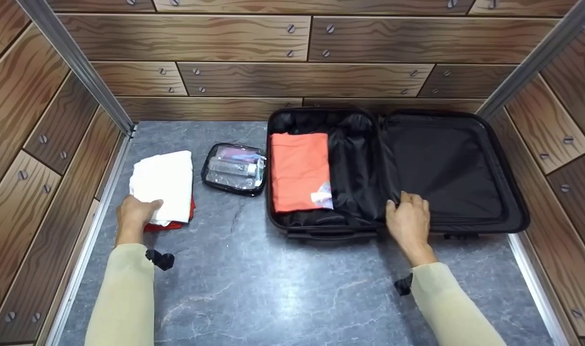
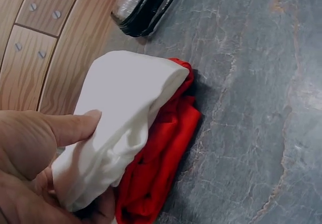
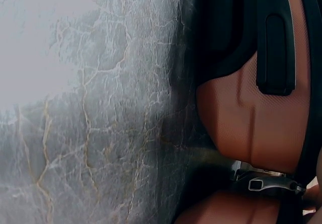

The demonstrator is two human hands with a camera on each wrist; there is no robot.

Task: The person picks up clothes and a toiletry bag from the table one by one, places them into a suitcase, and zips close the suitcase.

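A folded white cloth garment lies on top of a folded red garment at the left. My left hand grips the white garment's near edge, thumb on top and fingers underneath, as the left wrist view shows. An open suitcase lies flat at the middle right, black inside with a brown outer shell. Over its near rim, beside the hinge between the two halves, rests my right hand; its fingertips are partly hidden. An orange-red folded garment lies in the left half.
Between the garments and the suitcase lies a clear pouch with black edging, holding a bottle and other small items. Wood-patterned walls enclose the grey marbled surface at the back and sides.
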